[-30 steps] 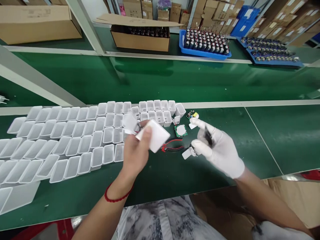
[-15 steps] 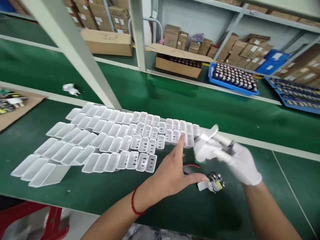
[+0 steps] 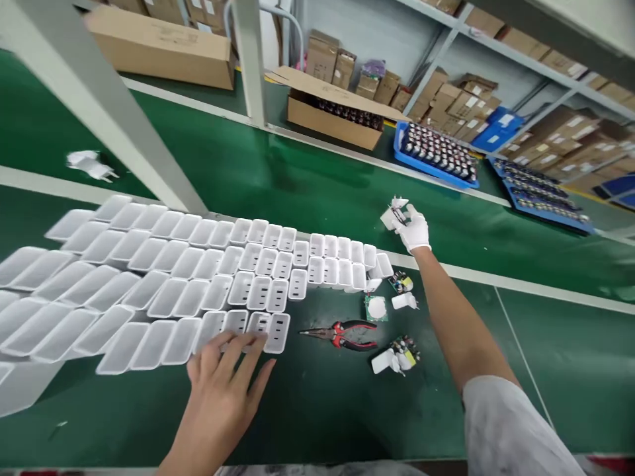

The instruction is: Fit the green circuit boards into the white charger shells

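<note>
My bare left hand point(image 3: 225, 377) reaches over the front row of white plastic cases point(image 3: 276, 332), fingers bent at the near edge of the slotted ones and the thumb apart. My right hand point(image 3: 415, 231), in a white glove, is over the green belt beyond the bench and holds a white plug part point(image 3: 395, 210); its details are small. Between the hands lie red-and-black long-nose pliers point(image 3: 342, 334). To their right are a circuit board with a white plug point(image 3: 395, 357), a green board with a white disc point(image 3: 376, 308), another circuit board point(image 3: 401, 282) and a loose white plug point(image 3: 405, 301).
Rows of cases fill the bench's left side. A grey post point(image 3: 106, 99) rises at the left. Another white plug point(image 3: 92, 164) lies on the belt. Across it stand an open cardboard box point(image 3: 335, 122) and blue trays point(image 3: 436, 173) of parts.
My right hand has moved from above the bench out over the belt, still holding white plug material. My left hand has moved left to the front-row cases. The pliers are now uncovered.
</note>
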A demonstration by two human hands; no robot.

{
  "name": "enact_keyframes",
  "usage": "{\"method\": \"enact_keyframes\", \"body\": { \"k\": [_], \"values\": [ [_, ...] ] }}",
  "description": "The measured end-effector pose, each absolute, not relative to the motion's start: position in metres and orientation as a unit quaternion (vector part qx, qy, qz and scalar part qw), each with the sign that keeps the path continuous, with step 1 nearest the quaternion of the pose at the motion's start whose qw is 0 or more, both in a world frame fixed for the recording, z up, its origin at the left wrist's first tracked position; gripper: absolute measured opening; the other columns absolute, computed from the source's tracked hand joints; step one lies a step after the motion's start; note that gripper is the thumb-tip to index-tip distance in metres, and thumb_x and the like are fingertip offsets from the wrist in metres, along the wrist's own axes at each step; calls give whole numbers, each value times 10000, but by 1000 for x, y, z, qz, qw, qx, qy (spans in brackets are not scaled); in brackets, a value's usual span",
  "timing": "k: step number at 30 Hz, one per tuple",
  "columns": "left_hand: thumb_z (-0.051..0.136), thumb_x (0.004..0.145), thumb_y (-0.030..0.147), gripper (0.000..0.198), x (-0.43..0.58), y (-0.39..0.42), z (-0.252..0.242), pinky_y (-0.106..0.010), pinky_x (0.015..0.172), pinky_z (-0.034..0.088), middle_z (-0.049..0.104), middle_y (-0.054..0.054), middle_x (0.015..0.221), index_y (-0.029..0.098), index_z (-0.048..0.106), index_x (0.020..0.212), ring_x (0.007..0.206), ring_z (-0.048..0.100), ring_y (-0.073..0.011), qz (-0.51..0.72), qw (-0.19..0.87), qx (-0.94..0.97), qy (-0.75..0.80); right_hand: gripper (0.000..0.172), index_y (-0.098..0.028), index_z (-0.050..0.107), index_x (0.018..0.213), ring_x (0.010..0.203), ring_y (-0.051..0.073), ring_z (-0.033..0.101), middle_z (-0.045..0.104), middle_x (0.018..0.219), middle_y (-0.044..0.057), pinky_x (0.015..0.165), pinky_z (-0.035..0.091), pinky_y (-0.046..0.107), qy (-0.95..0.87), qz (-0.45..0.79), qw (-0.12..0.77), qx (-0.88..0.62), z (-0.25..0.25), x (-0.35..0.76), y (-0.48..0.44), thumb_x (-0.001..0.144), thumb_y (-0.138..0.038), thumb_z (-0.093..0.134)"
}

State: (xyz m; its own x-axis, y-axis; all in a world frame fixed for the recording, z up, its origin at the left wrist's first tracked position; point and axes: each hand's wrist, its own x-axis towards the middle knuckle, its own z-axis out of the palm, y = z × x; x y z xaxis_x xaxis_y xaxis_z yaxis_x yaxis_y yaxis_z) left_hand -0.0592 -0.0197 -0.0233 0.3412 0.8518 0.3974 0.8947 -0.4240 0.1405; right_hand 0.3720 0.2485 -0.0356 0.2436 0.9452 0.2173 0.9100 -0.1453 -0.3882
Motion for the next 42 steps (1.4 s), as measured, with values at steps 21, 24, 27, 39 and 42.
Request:
{"method": "enact_keyframes", "body": {
  "k": [21, 24, 27, 39, 42],
  "values": [
    [552, 897, 108, 100, -24, -57, -26, -528, 961, 526, 376, -170, 1474, 204, 580, 912, 1366, 412, -386, -234, -206, -852, -421, 566, -259, 553, 1375, 883, 212, 689, 696, 1184, 97, 671, 521, 293, -750, 3, -32, -661, 15, 336, 11, 869, -29, 444],
    [531, 931, 180, 120, -27, -65, -35, -464, 902, 581, 336, -183, 1540, 213, 546, 1046, 1318, 510, -359, -234, -256, -824, -449, 693, -306, 534, 1383, 903, 193, 672, 611, 1349, 78, 605, 459, 262, -855, -1, -127, -503, 22, 297, 32, 808, 73, 464],
    [520, 945, 217, 365, -28, -68, -42, -464, 969, 560, 409, -181, 1518, 233, 437, 1300, 1336, 513, -329, -252, -290, -803, -456, 496, -282, 578, 1334, 992, 228, 650, 615, 1336, 95, 674, 458, 289, -870, -31, -144, -470, 14, 281, 57, 918, -30, 481],
    [651, 872, 302, 571, -22, -58, -49, -489, 978, 545, 595, -128, 1310, 254, 394, 1379, 1217, 592, -294, -300, -396, -702, -510, 532, -213, 545, 1335, 1344, 337, 469, 634, 1294, 135, 1047, 420, 528, -889, 182, 89, -410, 61, 300, 40, 824, -250, 687],
    [633, 886, 337, 586, -21, -57, -50, -500, 961, 555, 570, -127, 1355, 272, 368, 1405, 1244, 569, -312, -287, -419, -705, -495, 623, -287, 523, 1366, 1218, 283, 577, 648, 1239, 97, 991, 463, 458, -870, 278, 138, -384, 57, 286, 19, 804, -429, 752]
  ]
}}
